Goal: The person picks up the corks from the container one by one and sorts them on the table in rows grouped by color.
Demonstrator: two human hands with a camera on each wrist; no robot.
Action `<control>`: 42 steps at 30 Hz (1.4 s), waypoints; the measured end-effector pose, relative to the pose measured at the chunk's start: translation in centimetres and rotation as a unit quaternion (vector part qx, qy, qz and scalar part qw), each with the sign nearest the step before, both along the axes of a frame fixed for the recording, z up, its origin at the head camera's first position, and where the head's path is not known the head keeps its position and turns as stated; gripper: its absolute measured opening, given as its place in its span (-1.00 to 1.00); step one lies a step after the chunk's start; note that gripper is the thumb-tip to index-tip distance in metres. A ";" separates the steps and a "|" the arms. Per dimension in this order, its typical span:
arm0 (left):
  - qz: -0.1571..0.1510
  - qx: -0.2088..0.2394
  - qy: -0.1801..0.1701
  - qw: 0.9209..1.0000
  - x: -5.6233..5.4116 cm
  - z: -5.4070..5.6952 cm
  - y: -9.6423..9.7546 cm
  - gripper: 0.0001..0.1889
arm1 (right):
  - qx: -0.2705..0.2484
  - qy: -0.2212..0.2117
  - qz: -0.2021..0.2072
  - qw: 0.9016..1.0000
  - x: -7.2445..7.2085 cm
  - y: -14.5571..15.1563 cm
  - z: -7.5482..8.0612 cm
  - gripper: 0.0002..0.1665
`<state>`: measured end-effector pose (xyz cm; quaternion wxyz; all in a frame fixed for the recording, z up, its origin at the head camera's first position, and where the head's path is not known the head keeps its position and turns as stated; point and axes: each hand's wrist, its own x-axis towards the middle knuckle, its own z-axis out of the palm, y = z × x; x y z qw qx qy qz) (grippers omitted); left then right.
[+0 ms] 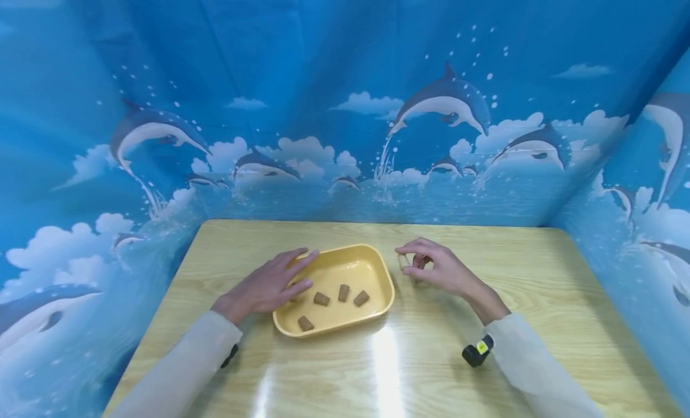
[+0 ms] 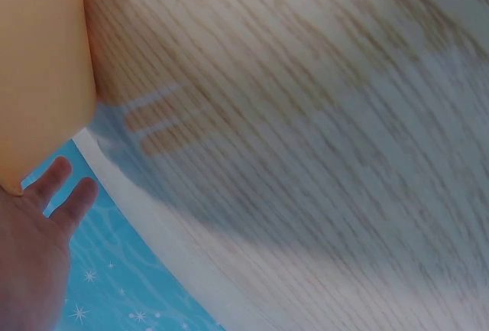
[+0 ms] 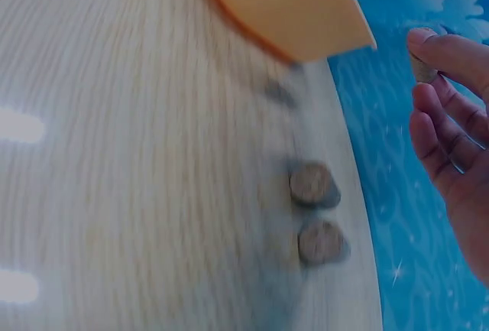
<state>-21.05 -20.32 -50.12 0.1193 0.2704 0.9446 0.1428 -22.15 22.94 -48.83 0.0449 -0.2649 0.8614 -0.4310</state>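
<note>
"At 9 o'clock on the yellow tray (image 1: pixel 336 273), as the head view shows it, what is the state of the left hand (image 1: pixel 269 286)?"

"Fingers straight and spread, reaching over the rim, thumb out above the interior. No pinch is visible. Whether the fingers bear on the rim cannot be told."

"State the right hand (image 1: pixel 442 271) and its load."

"Position: just outside the tray, between 2 and 3 o'clock. Thumb and forefinger pinch one cork (image 1: pixel 403 261), apparently raised off the table (image 1: pixel 528 274)."

"Locate the other corks."

"Four corks (image 1: pixel 321 299) lie in the tray: one toward 7 o'clock, two near the centre, one toward 4 o'clock. Two more corks (image 3: pixel 312 184) appear to stand on end on the table, between 4 and 5 o'clock in the right wrist view."

"How should a cork handle?"

"Judged by look: light, dry and firm, with slight give and little tendency to slip. Edges may crumble if squeezed hard. Take hold across the rounded side at mid-length, thumb opposing forefinger. Apply light, even pressure; a cork lying on its side may roll if touched from one side only."
</note>
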 end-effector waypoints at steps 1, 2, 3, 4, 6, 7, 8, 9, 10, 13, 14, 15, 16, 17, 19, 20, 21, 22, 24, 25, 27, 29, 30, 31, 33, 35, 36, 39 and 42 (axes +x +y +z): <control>0.000 0.000 0.001 1.000 0.0 0.0 -0.1 -0.24 | 0.004 -0.002 -0.005 1.000 0.1 0.3 -0.1 -0.46; -0.001 -0.001 0.000 1.000 0.0 0.0 -0.1 -0.24 | 0.008 -0.004 -0.010 1.000 0.2 0.7 -0.3 -0.46; -0.002 0.000 0.000 1.000 0.0 0.0 -0.1 -0.24 | 0.011 -0.006 -0.016 1.000 0.3 1.1 -0.4 -0.46; -0.003 0.002 -0.002 1.000 0.0 0.0 -0.1 -0.24 | 0.012 -0.006 -0.021 1.000 0.4 1.5 -0.5 -0.46; -0.005 0.005 -0.005 1.000 0.0 0.1 -0.1 -0.24 | 0.016 -0.006 -0.028 0.999 0.6 2.2 -0.9 -0.46; -0.006 0.007 -0.004 1.000 0.0 0.1 -0.1 -0.25 | 0.018 -0.004 -0.031 0.999 0.7 2.6 -1.0 -0.47; -0.006 0.008 -0.005 1.000 0.0 0.1 -0.1 -0.25 | 0.022 -0.002 -0.034 0.999 0.7 2.9 -1.2 -0.47; -0.006 0.009 -0.004 1.000 0.0 0.1 -0.1 -0.25 | 0.025 0.002 -0.037 0.999 0.8 3.3 -1.4 -0.47; -0.006 0.009 -0.003 1.000 0.0 0.1 -0.1 -0.25 | 0.028 0.006 -0.040 0.999 0.9 3.6 -1.5 -0.47; -0.006 0.009 0.000 1.000 0.0 0.1 -0.1 -0.26 | 0.043 0.015 -0.051 0.998 1.2 4.5 -1.7 -0.47; -0.006 0.008 0.001 1.000 0.0 0.1 -0.1 -0.26 | 0.048 0.018 -0.056 0.997 1.3 4.8 -1.8 -0.47; -0.007 0.009 0.002 1.000 0.0 0.0 -0.1 -0.26 | 0.052 0.018 -0.060 0.997 1.4 5.0 -1.8 -0.47; -0.007 0.008 0.004 1.000 0.0 0.0 -0.2 -0.26 | 0.055 0.018 -0.063 0.996 1.5 5.2 -1.8 -0.47; -0.007 0.008 0.005 1.000 0.1 0.0 -0.2 -0.26 | 0.058 0.018 -0.067 0.996 1.6 5.4 -1.8 -0.48; -0.007 0.008 0.008 1.000 0.1 0.0 -0.2 -0.26 | 0.062 0.021 -0.071 0.995 1.8 5.8 -2.0 -0.48; -0.007 0.008 0.008 1.000 0.1 0.0 -0.2 -0.26 | 0.063 0.022 -0.073 0.995 1.8 6.0 -2.1 -0.49; -0.007 0.008 0.009 1.000 0.1 0.0 -0.2 -0.26 | 0.064 0.023 -0.075 0.995 1.9 6.2 -2.2 -0.49; -0.007 0.009 0.009 1.000 0.1 0.0 -0.2 -0.26 | 0.066 0.027 -0.076 0.995 2.0 6.3 -2.3 -0.49; -0.007 0.009 0.009 1.000 0.1 0.0 -0.2 -0.26 | 0.069 0.032 -0.080 0.994 2.1 6.6 -2.5 -0.49; -0.007 0.009 0.009 1.000 0.1 0.0 -0.2 -0.26 | 0.070 0.033 -0.082 0.994 2.1 6.8 -2.7 -0.49; -0.007 0.010 0.008 1.000 0.1 0.0 -0.2 -0.26 | 0.071 0.035 -0.088 0.993 2.2 7.0 -2.9 -0.50; -0.007 0.010 0.006 1.000 0.1 0.1 -0.2 -0.26 | 0.069 0.031 -0.091 0.993 2.3 7.3 -3.1 -0.50; -0.006 0.011 0.006 1.000 0.2 0.1 -0.2 -0.26 | 0.068 0.030 -0.092 0.993 2.3 7.4 -3.2 -0.50; -0.006 0.011 0.006 1.000 0.2 0.1 -0.3 -0.26 | 0.068 0.029 -0.094 0.993 2.4 7.5 -3.3 -0.51; -0.006 0.011 0.004 1.000 0.2 0.1 -0.3 -0.26 | 0.069 0.026 -0.096 0.993 2.4 7.7 -3.5 -0.51; -0.006 0.011 0.004 1.000 0.2 0.1 -0.3 -0.26 | 0.075 0.022 -0.100 0.992 2.4 7.9 -3.7 -0.50; -0.007 0.012 0.004 1.000 0.2 0.2 -0.2 -0.26 | 0.078 0.019 -0.102 0.992 2.5 8.0 -3.8 -0.50; -0.005 0.013 0.001 1.000 0.2 0.2 -0.2 -0.25 | 0.091 0.014 -0.105 0.990 2.5 8.2 -4.2 -0.49; -0.003 0.010 0.001 1.000 0.2 0.3 -0.1 -0.25 | 0.095 0.021 -0.105 0.990 2.5 8.4 -4.5 -0.49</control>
